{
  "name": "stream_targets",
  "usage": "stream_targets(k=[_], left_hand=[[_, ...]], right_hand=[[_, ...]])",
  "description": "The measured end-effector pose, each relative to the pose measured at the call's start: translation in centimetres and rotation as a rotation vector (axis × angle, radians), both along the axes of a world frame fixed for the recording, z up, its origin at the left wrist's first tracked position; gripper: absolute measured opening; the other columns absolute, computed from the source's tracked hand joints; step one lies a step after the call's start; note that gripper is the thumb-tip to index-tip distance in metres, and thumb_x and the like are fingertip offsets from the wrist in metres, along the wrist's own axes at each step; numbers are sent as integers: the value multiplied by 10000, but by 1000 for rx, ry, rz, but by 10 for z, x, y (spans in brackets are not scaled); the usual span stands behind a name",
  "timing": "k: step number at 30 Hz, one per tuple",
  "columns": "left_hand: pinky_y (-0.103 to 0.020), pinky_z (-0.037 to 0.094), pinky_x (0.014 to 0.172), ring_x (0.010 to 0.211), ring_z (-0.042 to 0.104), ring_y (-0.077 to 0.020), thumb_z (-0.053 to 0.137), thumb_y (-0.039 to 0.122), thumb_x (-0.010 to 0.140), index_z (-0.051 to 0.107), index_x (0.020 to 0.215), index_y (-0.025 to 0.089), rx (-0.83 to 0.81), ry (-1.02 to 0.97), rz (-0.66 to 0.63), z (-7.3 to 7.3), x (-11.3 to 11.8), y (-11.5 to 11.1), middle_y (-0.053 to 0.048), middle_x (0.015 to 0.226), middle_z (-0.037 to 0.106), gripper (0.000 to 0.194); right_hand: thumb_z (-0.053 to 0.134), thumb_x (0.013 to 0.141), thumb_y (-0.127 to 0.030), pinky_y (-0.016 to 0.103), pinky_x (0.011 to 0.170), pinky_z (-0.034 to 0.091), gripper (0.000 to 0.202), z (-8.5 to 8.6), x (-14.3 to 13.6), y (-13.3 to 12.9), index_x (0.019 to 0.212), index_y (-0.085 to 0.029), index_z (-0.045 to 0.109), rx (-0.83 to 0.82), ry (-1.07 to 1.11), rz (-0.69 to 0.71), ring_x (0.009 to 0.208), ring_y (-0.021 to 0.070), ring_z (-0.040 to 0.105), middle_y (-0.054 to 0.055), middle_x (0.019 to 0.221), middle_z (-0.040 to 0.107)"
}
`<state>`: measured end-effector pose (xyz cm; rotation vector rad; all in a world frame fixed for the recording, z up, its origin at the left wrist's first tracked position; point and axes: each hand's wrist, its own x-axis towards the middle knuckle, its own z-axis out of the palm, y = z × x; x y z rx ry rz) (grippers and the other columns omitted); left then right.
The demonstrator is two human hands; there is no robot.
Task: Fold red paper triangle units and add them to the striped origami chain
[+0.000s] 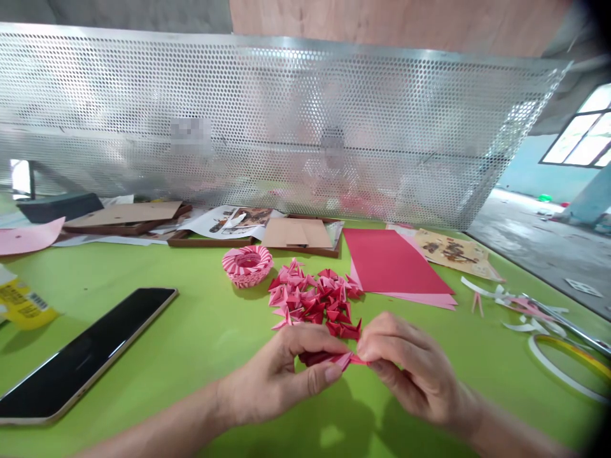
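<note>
Basically, left hand [281, 378] has folded paper [344, 360], pink and red, pinched between thumb and bent fingers, and right hand [410, 366] is nearly closed, fingertips on its red right end, over the near-middle tabletop [200, 356], just nearer than the pile of folded pieces [315, 299]. Probably very light, springy, easily creased; grip gently by the flat folded sides, not the thin points.
</note>
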<state>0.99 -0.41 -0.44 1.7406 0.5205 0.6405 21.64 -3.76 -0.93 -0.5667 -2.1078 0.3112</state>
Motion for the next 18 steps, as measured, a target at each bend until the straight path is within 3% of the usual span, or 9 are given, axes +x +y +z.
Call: stream_targets(k=[18], left_hand=[[-218,355,582,648,425,-116,557,314,799,666,929,112,-77,47,-20,5,2,2,-18,711,503,263]], right_hand=[[418,915,-110,308,714,458,114,1,-3,0,965,-135,517,40,-30,38,823,172,549,95,876,592]])
